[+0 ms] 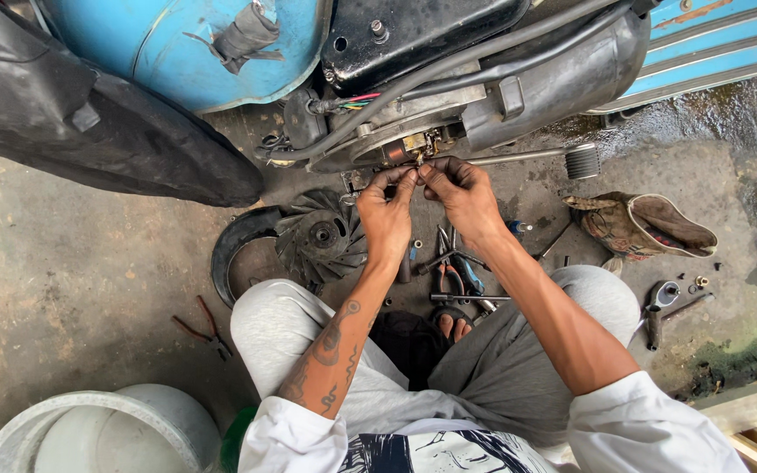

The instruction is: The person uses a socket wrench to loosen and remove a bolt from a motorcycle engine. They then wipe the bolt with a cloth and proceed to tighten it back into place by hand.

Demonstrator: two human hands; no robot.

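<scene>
- As the person crouched on the concrete floor (72, 263), the left hand (385, 215) and right hand (463, 194) met at the scooter engine (449, 114), fingertips pinched narrow on a small brass part (416, 158) — too small to identify.
- A black fan wheel (321, 235) lay just left of the left hand.
- Pliers and screwdrivers (453, 271) lay between the knees — red-handled pliers (203, 328) well apart, near a white bucket (98, 429).
</scene>
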